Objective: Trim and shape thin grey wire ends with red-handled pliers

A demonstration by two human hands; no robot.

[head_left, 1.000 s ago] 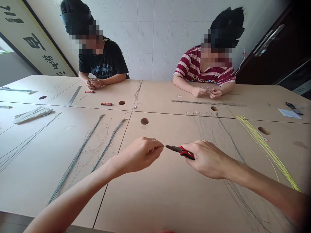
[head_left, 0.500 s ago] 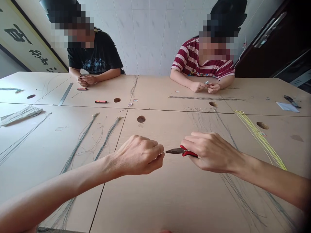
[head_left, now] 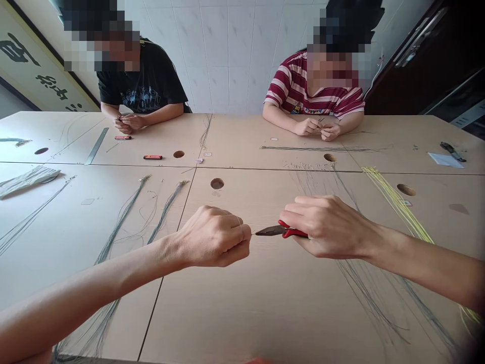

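Note:
My left hand [head_left: 217, 236] is closed in a pinch, with a thin, pale cord [head_left: 239, 221] looping over its fingers. Its pinched end is mostly hidden by the thumb and forefinger. In my right hand [head_left: 322, 227] are pliers [head_left: 271, 231] with red handles and dark, pointed jaws. The jaw tips point left and meet a tiny end sticking out of the left fingertips; what they grip is too small to make out. Grey-green cord bundles [head_left: 125, 217] lie beyond and under my left forearm. Yellow cords [head_left: 401, 207] and loose grey cords [head_left: 373, 298] lie around my right forearm.
Across the table [head_left: 235, 313] sit two people, one in a black shirt [head_left: 146, 86], one in a striped shirt [head_left: 322, 86], their hands together. A ruler [head_left: 96, 146], red-and-black sticks [head_left: 152, 157], a white cloth-like bundle [head_left: 28, 181] and several round holes [head_left: 217, 183] are about.
The view has shifted slightly. My hands and the pliers keep nearly the same pose, and the cord loop over my left fingers shows more clearly. The striped-shirt person's hands have moved a little.

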